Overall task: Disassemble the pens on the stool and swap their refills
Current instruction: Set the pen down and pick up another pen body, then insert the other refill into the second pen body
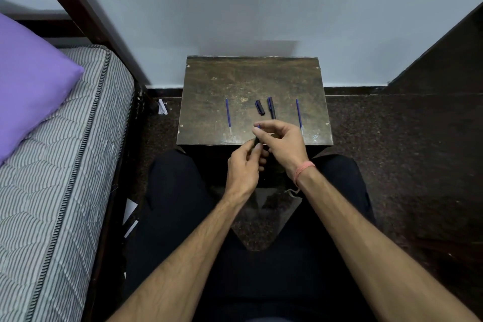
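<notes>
Over the stool's near edge, a dark pen barrel is pinched by the left hand and right hand; if fumbled, it could drop to the floor.

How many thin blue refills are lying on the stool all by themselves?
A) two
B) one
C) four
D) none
A: one blue refill lies on the left of the stool and another refill on the right, with dark pen parts between them.

Both hands meeting at centre, left curled; right pinching (fingertips together)
</notes>
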### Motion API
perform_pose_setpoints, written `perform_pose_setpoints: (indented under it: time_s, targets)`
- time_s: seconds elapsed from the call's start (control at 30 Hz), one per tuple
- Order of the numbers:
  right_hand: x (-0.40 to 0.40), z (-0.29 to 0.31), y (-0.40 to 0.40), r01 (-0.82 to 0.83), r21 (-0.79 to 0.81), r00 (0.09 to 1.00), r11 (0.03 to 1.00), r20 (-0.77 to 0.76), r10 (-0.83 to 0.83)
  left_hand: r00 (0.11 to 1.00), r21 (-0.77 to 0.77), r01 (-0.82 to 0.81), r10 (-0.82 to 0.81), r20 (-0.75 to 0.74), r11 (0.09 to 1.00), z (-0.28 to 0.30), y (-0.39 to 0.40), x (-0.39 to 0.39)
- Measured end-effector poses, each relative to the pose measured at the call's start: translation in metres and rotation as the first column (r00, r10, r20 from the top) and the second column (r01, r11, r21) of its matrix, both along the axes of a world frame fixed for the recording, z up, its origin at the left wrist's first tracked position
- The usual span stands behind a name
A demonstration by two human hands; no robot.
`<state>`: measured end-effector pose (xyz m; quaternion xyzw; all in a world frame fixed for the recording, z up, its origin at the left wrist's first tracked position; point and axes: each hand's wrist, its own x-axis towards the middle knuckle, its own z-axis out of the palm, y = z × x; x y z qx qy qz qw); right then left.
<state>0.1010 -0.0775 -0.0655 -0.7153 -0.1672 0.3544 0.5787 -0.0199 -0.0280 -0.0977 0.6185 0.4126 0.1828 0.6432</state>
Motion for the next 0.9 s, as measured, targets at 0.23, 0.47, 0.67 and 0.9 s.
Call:
perform_pose_setpoints:
  time_s: [0.23,0.47,0.67,0.9]
  targets:
    - [-0.005,0.007,-0.012,0.067,-0.073,0.996,0.995,-0.047,-0.071,0.996,-0.011,-0.089,0.089,-0.003,0.996,0.011,-0.018,-0.009]
    - [-0.011,0.015,-0.027,0.022,0.113,0.907,0.993,-0.421,0.027,0.986,-0.287,-0.023,0.069,0.153,0.958,0.025,-0.03,-0.009]
    - [-0.021,0.021,-0.036,0.02,0.157,0.881,0.987,-0.47,0.057,0.977,-0.338,-0.027,0.097,0.191,0.941,0.029,-0.034,-0.016]
    - [-0.026,0.023,-0.038,0.054,0.116,0.909,0.992,-0.416,-0.001,0.989,-0.223,-0.056,0.084,0.121,0.973,0.034,-0.037,-0.013]
